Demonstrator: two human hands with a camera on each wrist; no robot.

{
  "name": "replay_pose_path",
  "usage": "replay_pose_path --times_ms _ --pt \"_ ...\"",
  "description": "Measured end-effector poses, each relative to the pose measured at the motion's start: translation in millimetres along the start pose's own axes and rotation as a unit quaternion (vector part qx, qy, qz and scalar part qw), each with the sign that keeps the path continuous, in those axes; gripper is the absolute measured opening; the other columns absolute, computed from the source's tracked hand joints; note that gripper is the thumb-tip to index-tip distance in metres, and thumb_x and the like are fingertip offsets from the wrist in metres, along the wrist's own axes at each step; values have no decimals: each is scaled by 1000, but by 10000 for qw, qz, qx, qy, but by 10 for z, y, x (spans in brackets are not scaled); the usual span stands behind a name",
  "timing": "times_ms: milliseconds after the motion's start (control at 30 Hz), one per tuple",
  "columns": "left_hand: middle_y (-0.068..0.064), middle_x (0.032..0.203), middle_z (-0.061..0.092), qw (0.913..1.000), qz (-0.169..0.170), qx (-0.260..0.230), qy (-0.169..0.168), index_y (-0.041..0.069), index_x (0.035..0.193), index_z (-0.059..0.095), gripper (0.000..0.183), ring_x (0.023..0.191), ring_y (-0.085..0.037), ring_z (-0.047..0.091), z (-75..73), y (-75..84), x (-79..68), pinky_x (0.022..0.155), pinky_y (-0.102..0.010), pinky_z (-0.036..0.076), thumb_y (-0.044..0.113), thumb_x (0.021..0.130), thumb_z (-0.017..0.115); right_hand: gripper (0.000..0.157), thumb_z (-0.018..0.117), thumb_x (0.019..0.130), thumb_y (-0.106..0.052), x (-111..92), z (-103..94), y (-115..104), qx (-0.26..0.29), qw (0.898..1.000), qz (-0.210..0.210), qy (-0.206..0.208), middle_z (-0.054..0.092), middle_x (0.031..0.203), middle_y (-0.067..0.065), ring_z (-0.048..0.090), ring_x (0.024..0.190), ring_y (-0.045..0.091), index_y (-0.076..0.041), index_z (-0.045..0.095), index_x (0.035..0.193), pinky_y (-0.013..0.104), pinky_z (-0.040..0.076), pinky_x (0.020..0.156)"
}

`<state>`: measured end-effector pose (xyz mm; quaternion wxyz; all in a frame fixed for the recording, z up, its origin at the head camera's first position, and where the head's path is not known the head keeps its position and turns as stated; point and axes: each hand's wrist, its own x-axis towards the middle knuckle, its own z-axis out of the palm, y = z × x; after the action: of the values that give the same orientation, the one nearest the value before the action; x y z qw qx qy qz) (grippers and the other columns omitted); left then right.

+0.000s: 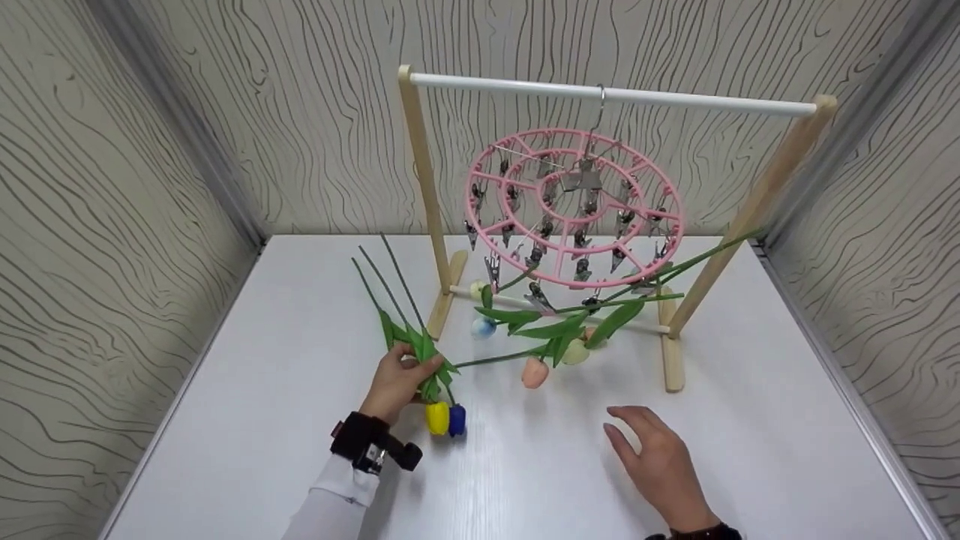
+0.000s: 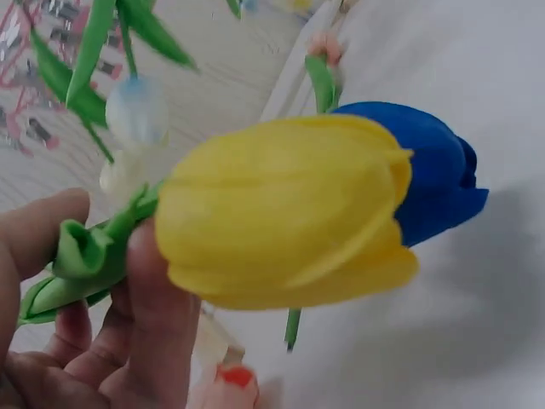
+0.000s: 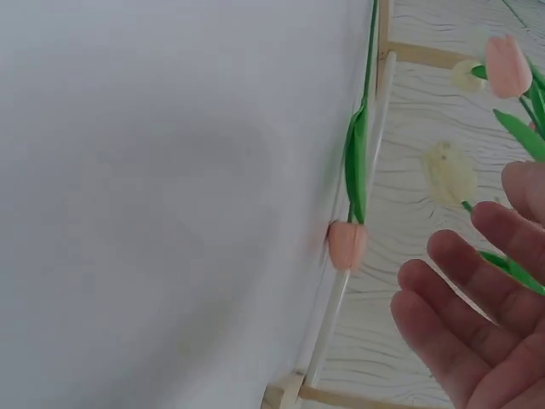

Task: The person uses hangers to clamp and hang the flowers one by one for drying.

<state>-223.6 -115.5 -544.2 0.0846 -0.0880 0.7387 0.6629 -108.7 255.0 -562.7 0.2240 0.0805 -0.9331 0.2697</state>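
Note:
My left hand (image 1: 397, 379) grips the green stems of a yellow tulip (image 1: 437, 418) and a blue tulip (image 1: 457, 420), just behind their heads. Three long stems point away from that hand. The left wrist view shows the yellow head in front, partly covering the blue one, with thumb and fingers round the stem and leaf (image 2: 98, 256). My right hand (image 1: 660, 457) holds nothing, its fingers spread and slightly bent, at the front right. Ahead of it are a pink tulip (image 1: 535, 373), a pale yellow tulip (image 1: 575, 352) and a pale blue tulip (image 1: 483, 326).
A pink round hanger (image 1: 574, 285) with several metal clips hangs from the white bar (image 1: 510, 86) of a wooden stand. The stand's feet (image 1: 673, 364) rest on the white table (image 1: 247, 420). Wood-grain walls (image 1: 322, 112) enclose the back and sides.

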Motion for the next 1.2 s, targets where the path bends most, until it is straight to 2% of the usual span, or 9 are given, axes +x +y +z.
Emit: replay_pose_path --times_ms 167,367,533,633,733,900,1067,1133,1200 --pt "-28 132 81 9993 167 -239 -226 0 137 60 35 95 -22 82 162 -2 -174 67 -31 71 15 113 80 16 89 103 -5 143 67 -307 673 9974 115 -235 87 114 4 83 104 28 -7 87 119 41 71 91" --pt "-27 129 81 9994 24 -139 -315 -5 144 57 48 98 -24 82 245 -127 -196 71 -32 71 22 113 82 19 91 97 1 245 188 -529 1254 9902 -561 232 86 107 -1 81 95 21 -9 88 112 34 70 84" --pt "-20 121 79 9994 -332 4 -61 -6 149 57 75 92 -23 80 120 -648 188 71 -32 70 54 111 82 21 91 94 5 265 218 -564 1337 9863 -865 420 85 105 -1 81 94 19 -8 88 110 33 70 82" --pt "-18 120 78 9983 -554 4 189 -3 149 62 83 93 -24 79 10 -949 442 71 -33 68 72 114 66 21 91 95 5 252 205 -546 1361 9873 -732 382 85 104 -2 81 94 18 -9 88 110 32 69 83" --pt "-19 125 75 9977 -481 248 410 -5 149 65 77 102 -23 73 -81 -1044 549 75 -30 62 66 122 49 20 91 96 5 239 192 -526 1351 9882 -631 337 85 104 -3 81 94 18 -10 88 110 32 70 83" --pt "-23 123 74 9962 -523 471 505 -10 145 63 50 91 -24 71 -183 -1010 603 67 -30 59 32 118 58 20 91 97 3 231 177 -511 1304 9898 -513 264 85 105 -4 81 95 17 -11 88 110 32 69 84" --pt "-23 117 72 9941 -651 569 648 -10 141 58 50 78 -21 71 -287 -898 597 62 -29 61 26 108 71 17 90 99 1 236 145 -512 1276 9912 -322 105 85 106 -5 82 98 18 -12 88 109 33 70 87" --pt "-23 112 72 9942 -505 577 756 -11 140 56 51 73 -20 74 -341 -863 593 60 -29 63 25 108 72 16 89 100 1 241 132 -508 1279 9916 -208 18 85 107 -5 83 100 20 -13 88 109 33 71 89" --pt "-22 107 71 9940 -402 519 880 -12 140 55 49 67 -20 75 -357 -681 464 57 -30 65 24 111 71 15 88 101 0 247 120 -501 1287 9916 -86 -55 85 107 -5 83 101 20 -13 89 110 33 71 91"
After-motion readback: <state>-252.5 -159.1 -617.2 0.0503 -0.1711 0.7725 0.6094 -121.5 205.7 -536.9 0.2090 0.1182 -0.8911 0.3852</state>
